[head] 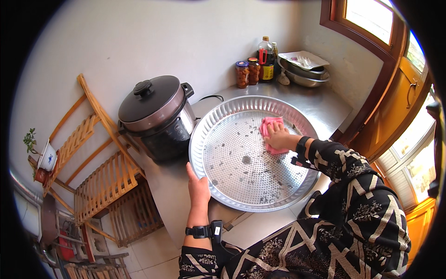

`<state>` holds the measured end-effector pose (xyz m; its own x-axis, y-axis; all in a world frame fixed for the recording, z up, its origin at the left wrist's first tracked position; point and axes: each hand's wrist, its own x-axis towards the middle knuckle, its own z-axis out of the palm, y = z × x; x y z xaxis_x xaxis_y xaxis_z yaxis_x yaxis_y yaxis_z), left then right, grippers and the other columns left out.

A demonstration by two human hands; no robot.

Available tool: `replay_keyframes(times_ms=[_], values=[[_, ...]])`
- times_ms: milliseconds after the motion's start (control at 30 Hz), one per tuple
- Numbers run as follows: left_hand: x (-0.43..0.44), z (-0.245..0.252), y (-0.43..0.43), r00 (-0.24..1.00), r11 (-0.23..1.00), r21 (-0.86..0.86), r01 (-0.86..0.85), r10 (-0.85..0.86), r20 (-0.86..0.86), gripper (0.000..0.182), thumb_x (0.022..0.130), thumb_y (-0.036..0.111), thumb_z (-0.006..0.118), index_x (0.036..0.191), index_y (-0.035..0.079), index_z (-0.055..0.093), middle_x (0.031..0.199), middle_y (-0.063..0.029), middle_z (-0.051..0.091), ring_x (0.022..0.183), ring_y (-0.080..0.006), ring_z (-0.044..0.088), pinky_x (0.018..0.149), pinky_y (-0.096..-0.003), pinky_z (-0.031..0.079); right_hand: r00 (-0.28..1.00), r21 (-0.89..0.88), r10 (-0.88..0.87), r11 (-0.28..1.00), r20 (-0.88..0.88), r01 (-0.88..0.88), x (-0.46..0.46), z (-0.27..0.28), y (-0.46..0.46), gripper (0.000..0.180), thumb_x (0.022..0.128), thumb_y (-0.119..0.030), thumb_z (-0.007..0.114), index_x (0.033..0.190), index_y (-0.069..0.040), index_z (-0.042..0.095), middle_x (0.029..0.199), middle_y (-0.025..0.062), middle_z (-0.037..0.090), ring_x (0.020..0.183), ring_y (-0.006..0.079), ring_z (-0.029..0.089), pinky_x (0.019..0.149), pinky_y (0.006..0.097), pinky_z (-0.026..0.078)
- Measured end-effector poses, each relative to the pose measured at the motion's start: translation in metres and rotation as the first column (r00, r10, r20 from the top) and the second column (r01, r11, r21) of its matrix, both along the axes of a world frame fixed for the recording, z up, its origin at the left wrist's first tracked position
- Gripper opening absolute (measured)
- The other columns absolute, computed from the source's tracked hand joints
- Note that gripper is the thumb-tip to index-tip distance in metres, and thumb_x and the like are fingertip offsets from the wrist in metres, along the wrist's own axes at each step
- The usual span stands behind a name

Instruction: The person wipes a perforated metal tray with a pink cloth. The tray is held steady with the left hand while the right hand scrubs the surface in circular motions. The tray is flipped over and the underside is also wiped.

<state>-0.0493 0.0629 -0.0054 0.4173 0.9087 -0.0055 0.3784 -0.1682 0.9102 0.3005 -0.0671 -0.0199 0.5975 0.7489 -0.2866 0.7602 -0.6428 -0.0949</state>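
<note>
A large round metal steamer tray (230,139) with a fluted rim and a perforated base lies before me on a steel-topped table. Dark flecks are scattered over its base. My left hand (198,185) grips the tray's rim at the lower left, thumb on the near side of the edge. Under my right hand (277,136) is a bunched pink cloth (270,123), pressed against the right part of the perforated base. The palm and fingers cover much of the cloth.
An electric pressure cooker (156,118) stands close to the tray's left. Behind are two jars (242,75), a dark sauce bottle (266,64) and stacked metal bowls (308,78) under a white tray (313,60). A wooden slatted rack (104,188) stands left; a wooden door (386,108) is at right.
</note>
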Motion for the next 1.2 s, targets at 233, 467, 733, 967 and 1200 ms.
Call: replay_keyframes(times_ms=[233,467,733,967,1200], values=[[0.0,-0.008,0.001,1.0,0.998,0.06,-0.008,0.007,0.027,0.074,0.087,0.007,0.049,0.155,0.004,0.02,0.14,-0.0285,0.052,0.126,-0.0407,0.054,0.103,-0.0412,0.044,0.998,-0.085,0.041,0.996,0.038,-0.037,0.022,0.01,-0.008,0.078,0.1,-0.055,0.036,0.158,-0.006,0.015,0.164,0.0254,0.011,0.15,0.0481,0.01,0.119,0.0585,0.013],[0.0,-0.003,0.0,1.0,1.0,0.026,-0.01,0.01,-0.023,0.074,0.086,0.008,0.049,0.155,0.005,0.021,0.139,-0.0273,0.054,0.126,-0.0401,0.054,0.103,-0.0411,0.044,0.999,-0.054,-0.032,0.998,-0.033,0.03,-0.006,0.004,-0.004,0.081,0.099,-0.055,0.039,0.158,-0.006,0.015,0.163,0.0279,0.007,0.15,0.0484,0.007,0.12,0.0571,0.014],[0.001,-0.008,0.002,0.998,0.999,0.038,0.0,-0.002,0.056,0.075,0.086,0.007,0.048,0.155,0.005,0.02,0.139,-0.027,0.054,0.126,-0.039,0.055,0.104,-0.0402,0.044,0.995,-0.011,0.096,0.995,-0.03,-0.097,0.001,0.008,-0.008,0.074,0.1,-0.05,0.039,0.155,-0.003,0.024,0.161,0.0295,0.014,0.148,0.053,0.009,0.118,0.0592,0.017],[0.001,-0.008,0.003,0.999,1.0,0.027,-0.001,0.0,0.035,0.075,0.085,0.005,0.047,0.155,0.005,0.02,0.141,-0.0279,0.052,0.127,-0.0397,0.053,0.105,-0.0404,0.043,0.993,0.027,-0.116,0.993,-0.023,0.117,0.009,0.007,-0.004,0.081,0.099,-0.054,0.039,0.157,-0.003,0.016,0.162,0.0281,0.009,0.149,0.0524,0.006,0.12,0.0568,0.013],[0.002,-0.006,0.002,1.0,0.998,0.06,0.001,-0.002,0.029,0.074,0.085,0.005,0.046,0.155,0.005,0.02,0.141,-0.0279,0.051,0.127,-0.0405,0.053,0.104,-0.041,0.044,0.998,0.007,0.037,0.999,-0.041,-0.036,0.008,-0.007,0.0,0.079,0.1,-0.053,0.039,0.157,-0.003,0.018,0.163,0.0271,0.008,0.149,0.0503,0.006,0.119,0.056,0.016]])
